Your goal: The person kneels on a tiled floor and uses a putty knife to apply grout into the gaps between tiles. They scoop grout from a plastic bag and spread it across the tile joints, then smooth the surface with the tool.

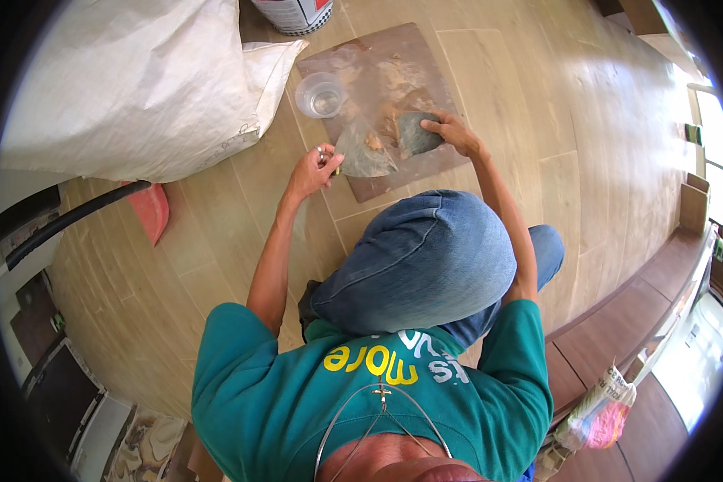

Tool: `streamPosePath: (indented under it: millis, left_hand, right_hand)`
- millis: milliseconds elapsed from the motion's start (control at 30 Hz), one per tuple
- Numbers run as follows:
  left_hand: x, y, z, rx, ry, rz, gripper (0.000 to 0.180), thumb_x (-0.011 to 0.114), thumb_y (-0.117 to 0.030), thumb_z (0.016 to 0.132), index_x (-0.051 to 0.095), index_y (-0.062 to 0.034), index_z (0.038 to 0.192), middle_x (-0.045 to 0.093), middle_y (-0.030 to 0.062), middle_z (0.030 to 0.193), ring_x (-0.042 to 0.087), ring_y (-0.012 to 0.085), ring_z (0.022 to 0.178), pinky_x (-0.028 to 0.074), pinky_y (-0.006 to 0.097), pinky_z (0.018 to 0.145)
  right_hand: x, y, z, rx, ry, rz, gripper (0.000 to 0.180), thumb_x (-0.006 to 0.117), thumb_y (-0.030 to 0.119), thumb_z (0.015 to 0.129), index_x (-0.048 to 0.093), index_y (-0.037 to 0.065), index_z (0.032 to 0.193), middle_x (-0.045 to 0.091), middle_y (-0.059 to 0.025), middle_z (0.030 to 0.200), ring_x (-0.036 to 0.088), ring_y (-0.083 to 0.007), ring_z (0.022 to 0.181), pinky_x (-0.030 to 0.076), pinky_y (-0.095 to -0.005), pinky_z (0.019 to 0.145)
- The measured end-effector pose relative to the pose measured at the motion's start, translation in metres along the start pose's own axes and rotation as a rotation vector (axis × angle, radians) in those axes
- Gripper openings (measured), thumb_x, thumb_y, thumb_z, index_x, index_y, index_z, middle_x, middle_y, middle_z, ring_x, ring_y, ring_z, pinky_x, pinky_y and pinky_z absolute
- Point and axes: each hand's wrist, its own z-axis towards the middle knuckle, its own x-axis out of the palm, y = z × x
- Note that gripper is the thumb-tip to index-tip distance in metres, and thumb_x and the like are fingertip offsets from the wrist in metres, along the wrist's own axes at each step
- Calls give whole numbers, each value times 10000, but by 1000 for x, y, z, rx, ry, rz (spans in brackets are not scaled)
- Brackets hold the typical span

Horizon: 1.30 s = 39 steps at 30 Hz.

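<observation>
A brown board [426, 60] lies on the floor in front of my knees, smeared with pale and orange-brown paste. My left hand [315, 171] is closed at the left edge of a thin, grey, roughly triangular flat piece [367, 161]. A small yellowish bit shows by its fingers, and whether the piece has a handle I cannot tell. My right hand [456, 133] grips a darker grey flat piece [418, 138] by its right edge, thumb on top. Orange-brown paste clings to both pieces. A clear round plastic tub [320, 95] stands on the board's left edge.
A large white woven sack [145, 88] fills the upper left. Beyond the board stands a white bucket [296, 14]. A red dustpan-like piece [149, 213] and a black tube [72, 221] lie at the left. Brown tiled ledge [618, 321] and a plastic bag [598, 418] are on the right.
</observation>
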Motion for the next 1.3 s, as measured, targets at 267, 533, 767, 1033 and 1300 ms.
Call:
streamPosePath:
  millis: [267, 533, 767, 1033, 1300]
  left_hand:
    - [10, -20, 16, 15, 53, 54, 295, 675, -311, 986, 608, -25, 1016, 577, 0, 696, 533, 82, 538, 447, 256, 482]
    - [8, -18, 23, -2, 35, 13, 369, 685, -338, 973, 633, -13, 1139, 710, 90, 873, 650, 136, 643, 545, 290, 565]
    - [14, -38, 2, 131, 64, -37, 442, 687, -368, 957, 635, 35, 1129, 723, 100, 800, 650, 143, 527, 525, 306, 528]
    - [15, -44, 7, 169, 42, -93, 451, 702, -402, 951, 637, -7, 1160, 725, 95, 863, 659, 130, 598, 535, 290, 529]
    - [5, -55, 4, 114, 28, 70, 281, 650, -284, 1012, 599, -22, 1102, 563, -18, 749, 549, 52, 643, 448, 231, 484]
  right_hand:
    - [-1, 45, -47, -322, -82, -313, 326, 612, 185, 1000, 658, 5, 1269, 735, -117, 1059, 673, -192, 959, 521, -339, 875]
    - [56, 53, -82, -802, -309, -888, 440, 593, -17, 883, 709, 176, 1262, 709, -118, 1178, 656, -329, 1094, 516, -427, 929]
    - [42, 0, -76, -971, -480, -1110, 474, 570, -116, 883, 714, 120, 1268, 692, -132, 1248, 650, -311, 1165, 497, -419, 1000]
    - [54, 20, -76, -884, -557, -616, 421, 535, -115, 924, 741, 95, 1225, 705, -169, 1216, 653, -321, 1157, 498, -402, 1005]
    - [-2, 50, -82, -572, -294, -218, 361, 607, 319, 1019, 689, 41, 1235, 727, -123, 1073, 673, -224, 979, 525, -366, 893]
